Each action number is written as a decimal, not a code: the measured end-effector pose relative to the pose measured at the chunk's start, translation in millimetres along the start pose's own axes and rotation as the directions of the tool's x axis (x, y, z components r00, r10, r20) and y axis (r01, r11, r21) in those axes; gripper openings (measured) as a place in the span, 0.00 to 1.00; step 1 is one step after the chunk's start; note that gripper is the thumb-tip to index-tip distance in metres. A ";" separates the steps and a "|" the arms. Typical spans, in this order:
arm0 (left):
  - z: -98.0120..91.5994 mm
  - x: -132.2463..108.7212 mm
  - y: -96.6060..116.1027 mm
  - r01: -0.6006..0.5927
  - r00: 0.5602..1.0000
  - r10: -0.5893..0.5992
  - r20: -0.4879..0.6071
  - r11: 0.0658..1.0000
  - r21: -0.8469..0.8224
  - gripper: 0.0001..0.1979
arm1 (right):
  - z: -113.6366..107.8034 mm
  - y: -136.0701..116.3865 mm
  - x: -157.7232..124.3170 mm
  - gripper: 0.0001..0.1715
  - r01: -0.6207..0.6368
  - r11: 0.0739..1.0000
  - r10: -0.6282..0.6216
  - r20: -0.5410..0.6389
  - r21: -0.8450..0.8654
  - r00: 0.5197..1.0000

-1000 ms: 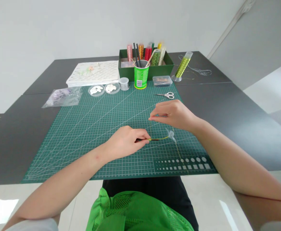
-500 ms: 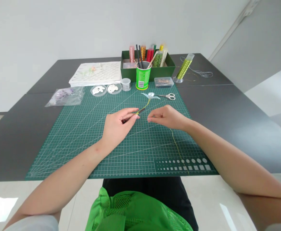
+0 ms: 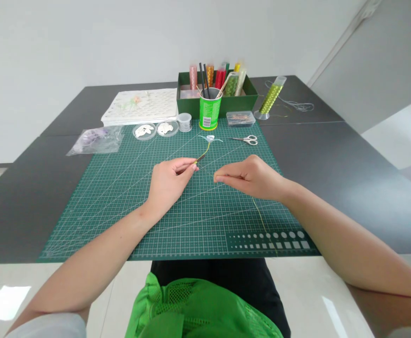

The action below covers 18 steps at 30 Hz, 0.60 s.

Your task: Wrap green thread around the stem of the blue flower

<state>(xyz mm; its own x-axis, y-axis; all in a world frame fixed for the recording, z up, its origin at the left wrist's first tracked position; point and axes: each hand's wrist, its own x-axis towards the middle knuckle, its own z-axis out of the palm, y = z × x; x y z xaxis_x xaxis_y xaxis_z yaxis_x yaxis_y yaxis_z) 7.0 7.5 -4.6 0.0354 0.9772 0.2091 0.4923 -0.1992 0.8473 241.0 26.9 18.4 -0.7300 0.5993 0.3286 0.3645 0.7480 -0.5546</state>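
Note:
My left hand [image 3: 168, 182] pinches the stem of a small artificial flower [image 3: 210, 139] between thumb and fingers. Its pale blue-white head points away from me, and its stem is partly green and partly dark. To the right, my right hand [image 3: 251, 177] is closed in a pinch, a short gap from the left fingertips. From beneath that hand a thin yellow-green thread [image 3: 261, 218] runs down over the mat's front edge; where the fingers grip it is hidden. Both hands are above the green cutting mat [image 3: 121, 206].
Scissors [image 3: 248, 140] lie right of the flower head. Behind stand a green can [image 3: 209, 112] with sticks, a clear box [image 3: 240, 119], and a dark green box [image 3: 250, 101] of thread spools. A green spool [image 3: 271, 98] stands right; petal dishes [image 3: 144, 137], a plastic bag [image 3: 96, 141] and a white board [image 3: 117, 110] lie left.
My left hand has drawn the flower left, away from the scissors, and its fingers have closed up on the stem. My right hand has shifted slightly right and nearer to me.

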 end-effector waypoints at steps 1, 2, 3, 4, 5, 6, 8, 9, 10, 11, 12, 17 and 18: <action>0.0 0.1 0.2 0.004 1.000 -0.005 0.022 1.000 0.014 0.11 | -1.3 -2.0 -0.2 0.16 -0.008 1.000 0.008 -0.010 -0.002 1.000; 0.1 0.1 0.1 0.005 0.999 -0.007 0.048 0.999 0.032 0.10 | -2.6 -3.8 -0.3 0.16 -0.018 1.000 0.018 -0.020 0.009 1.000; 0.2 0.1 0.0 0.002 0.997 -0.006 0.078 0.999 0.052 0.10 | -3.9 -5.5 -0.2 0.16 -0.032 0.999 0.033 -0.024 0.034 0.999; 0.5 -0.1 -0.3 -0.008 0.994 0.000 0.107 0.997 0.074 0.09 | -5.1 -7.0 0.0 0.16 -0.052 0.996 0.054 -0.020 0.072 0.998; 0.9 -0.4 -0.5 -0.021 0.991 0.008 0.137 0.995 0.096 0.09 | -6.1 -8.3 0.4 0.17 -0.078 0.990 0.080 -0.010 0.121 0.997; 1.4 -1.1 -0.6 -0.038 0.985 0.018 0.172 0.993 0.114 0.09 | -7.0 -9.3 1.0 0.17 -0.104 0.979 0.106 0.000 0.177 0.994; 2.6 -3.0 -0.2 -0.076 0.968 0.040 0.250 0.987 0.138 0.09 | -8.1 -10.6 2.5 0.16 -0.134 0.947 0.140 0.000 0.292 0.990; 3.2 -4.3 0.5 -0.097 0.956 0.052 0.290 0.985 0.144 0.08 | -8.3 -10.9 3.2 0.16 -0.140 0.930 0.155 -0.016 0.340 0.988; 3.7 -5.6 1.4 -0.118 0.942 0.064 0.329 0.982 0.147 0.08 | -8.4 -10.9 3.9 0.15 -0.141 0.916 0.170 -0.045 0.376 0.984; 4.1 -6.9 2.5 -0.139 0.929 0.077 0.362 0.979 0.149 0.08 | -8.5 -10.7 4.5 0.14 -0.143 0.907 0.189 -0.081 0.397 0.979; 4.4 -8.1 3.7 -0.159 0.919 0.090 0.385 0.976 0.150 0.08 | -8.4 -10.1 5.0 0.13 -0.148 0.903 0.211 -0.116 0.403 0.971; 4.0 -10.3 8.7 -0.243 0.886 0.155 0.437 0.958 0.153 0.09 | -7.2 -2.7 5.2 0.12 -0.197 0.929 0.262 -0.181 0.313 0.948; 3.8 -10.2 9.3 -0.257 0.880 0.162 0.447 0.953 0.159 0.09 | -6.8 -0.5 5.0 0.12 -0.206 0.932 0.265 -0.174 0.297 0.948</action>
<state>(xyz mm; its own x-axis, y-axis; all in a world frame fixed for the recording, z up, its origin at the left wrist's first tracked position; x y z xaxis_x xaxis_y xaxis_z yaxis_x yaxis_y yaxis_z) 14.5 -4.1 -0.7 0.5001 0.8598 0.1031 0.5982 -0.4292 0.6767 241.2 31.4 25.6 -0.4950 0.8163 0.2978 0.3184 0.4893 -0.8119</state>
